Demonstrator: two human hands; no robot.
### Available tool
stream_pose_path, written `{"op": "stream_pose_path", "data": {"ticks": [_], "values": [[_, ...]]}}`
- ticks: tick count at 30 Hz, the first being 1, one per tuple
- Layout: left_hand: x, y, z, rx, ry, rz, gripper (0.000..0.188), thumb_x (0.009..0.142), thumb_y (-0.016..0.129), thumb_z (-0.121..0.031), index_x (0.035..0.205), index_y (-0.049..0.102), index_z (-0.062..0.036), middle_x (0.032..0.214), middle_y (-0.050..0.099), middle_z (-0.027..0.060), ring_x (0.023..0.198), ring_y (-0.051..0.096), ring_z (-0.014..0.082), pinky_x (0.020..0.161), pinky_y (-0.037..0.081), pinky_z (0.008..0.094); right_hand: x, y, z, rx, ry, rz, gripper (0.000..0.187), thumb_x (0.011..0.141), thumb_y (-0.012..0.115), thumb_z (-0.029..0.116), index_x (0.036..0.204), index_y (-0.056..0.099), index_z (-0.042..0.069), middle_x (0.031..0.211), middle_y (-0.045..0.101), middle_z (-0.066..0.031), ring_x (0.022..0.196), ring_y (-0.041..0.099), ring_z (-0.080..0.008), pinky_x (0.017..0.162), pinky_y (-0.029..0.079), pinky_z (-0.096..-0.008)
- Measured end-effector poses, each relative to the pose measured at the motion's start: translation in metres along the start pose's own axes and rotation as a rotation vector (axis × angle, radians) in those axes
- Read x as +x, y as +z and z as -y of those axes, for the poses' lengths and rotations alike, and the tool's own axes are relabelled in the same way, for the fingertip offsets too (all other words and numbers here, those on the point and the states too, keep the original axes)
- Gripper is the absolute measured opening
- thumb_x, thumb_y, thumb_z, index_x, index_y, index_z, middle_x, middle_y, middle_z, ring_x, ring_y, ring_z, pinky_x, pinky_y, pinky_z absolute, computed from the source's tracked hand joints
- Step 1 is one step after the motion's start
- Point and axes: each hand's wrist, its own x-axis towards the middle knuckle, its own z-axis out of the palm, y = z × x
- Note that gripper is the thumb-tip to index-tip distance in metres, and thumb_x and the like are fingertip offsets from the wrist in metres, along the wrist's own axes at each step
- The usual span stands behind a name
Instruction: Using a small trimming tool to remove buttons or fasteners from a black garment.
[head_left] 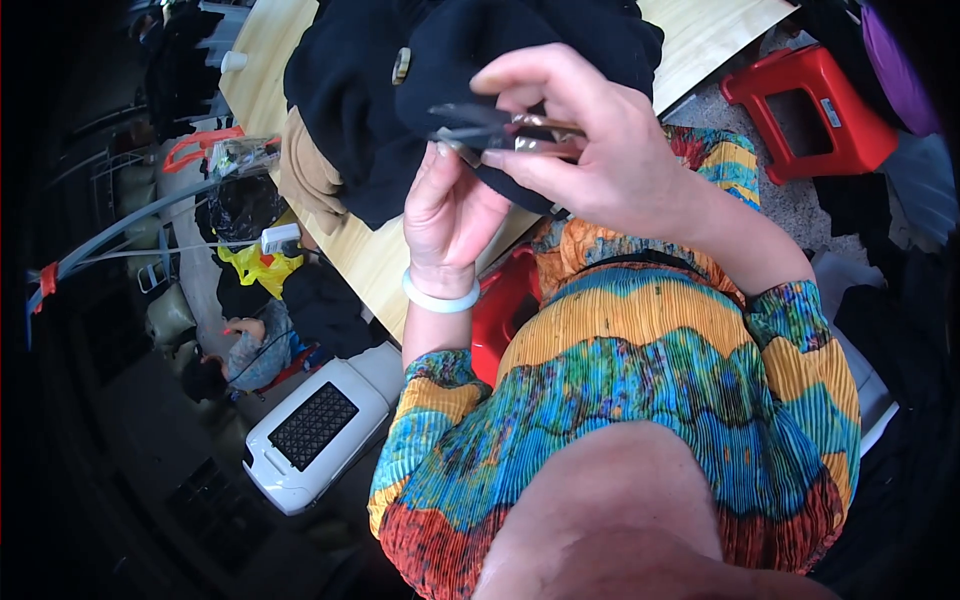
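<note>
My right hand (590, 130) holds a pair of thread snips (545, 137), its dark blades blurred and pointing left. Just under the blades, my left hand (450, 205) is pinched shut at the fingertips on something small, which I cannot make out. A pale bangle circles that wrist. Behind both hands a black garment (350, 120) lies heaped on the light wooden table (350, 265). On its cloth sits a brownish, marbled button (401, 66), to the left of my right hand.
Beige cloth (308, 175) hangs at the table's left edge. A red plastic stool (815, 115) stands at the right. Lower left is a white appliance with a black grille (315, 430). Beyond it are a yellow plastic bag (262, 265) and another person (255, 355).
</note>
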Motion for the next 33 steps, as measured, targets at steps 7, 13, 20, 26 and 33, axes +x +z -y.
{"op": "stream_pose_path", "data": {"ticks": [7, 13, 20, 26, 33], "values": [[0.004, 0.010, -0.013, -0.188, -0.040, -0.053, 0.030, 0.090, 0.046, -0.017, 0.115, 0.051, -0.0024, 0.118, 0.053, 0.0118, 0.113, 0.047, 0.0255, 0.101, 0.032, 0.0419, 0.036, -0.036, -0.004, -0.071, 0.274, -0.343, 0.022, 0.078, 0.061, 0.002, 0.098, 0.052, 0.000, 0.078, 0.056, -0.0015, 0.070, 0.053, -0.0075, 0.061, 0.045, -0.0216], [0.018, 0.033, -0.010, 0.125, 0.013, -0.466, 0.002, 0.084, 0.055, -0.007, 0.086, 0.055, -0.0059, 0.090, 0.060, 0.0044, 0.088, 0.057, 0.0151, 0.084, 0.045, 0.0310, 0.008, -0.015, -0.014, -0.162, -0.403, -0.195, 0.024, 0.067, 0.068, 0.002, 0.090, 0.059, 0.003, 0.082, 0.058, -0.0071, 0.066, 0.059, -0.0137, 0.055, 0.048, -0.0224], [0.020, 0.041, -0.005, 0.100, -0.065, -0.311, 0.013, 0.089, 0.048, -0.011, 0.097, 0.055, -0.0035, 0.098, 0.058, 0.0062, 0.092, 0.055, 0.0154, 0.083, 0.045, 0.0294, -0.007, -0.003, -0.023, 0.285, 0.181, -0.145, 0.018, 0.080, 0.060, -0.001, 0.096, 0.055, -0.001, 0.091, 0.059, -0.0034, 0.083, 0.056, -0.0072, 0.075, 0.046, -0.0186], [0.018, 0.038, -0.005, 0.012, -0.070, -0.255, 0.017, 0.089, 0.046, -0.010, 0.102, 0.055, -0.0038, 0.100, 0.059, 0.0069, 0.093, 0.056, 0.0172, 0.082, 0.046, 0.0304, -0.005, -0.002, -0.019, 0.504, 0.238, -0.191, 0.015, 0.078, 0.063, 0.002, 0.091, 0.057, -0.001, 0.084, 0.059, -0.0013, 0.075, 0.054, -0.0029, 0.066, 0.045, -0.0148], [0.021, 0.031, -0.018, -0.039, -0.078, -0.160, 0.021, 0.091, 0.044, -0.016, 0.105, 0.053, -0.0023, 0.105, 0.058, 0.0107, 0.097, 0.057, 0.0226, 0.084, 0.047, 0.0356, 0.006, -0.029, -0.023, 0.512, 0.335, -0.227, 0.014, 0.085, 0.054, 0.008, 0.097, 0.055, 0.000, 0.086, 0.059, -0.0033, 0.071, 0.055, -0.0043, 0.066, 0.045, -0.0168]]}}
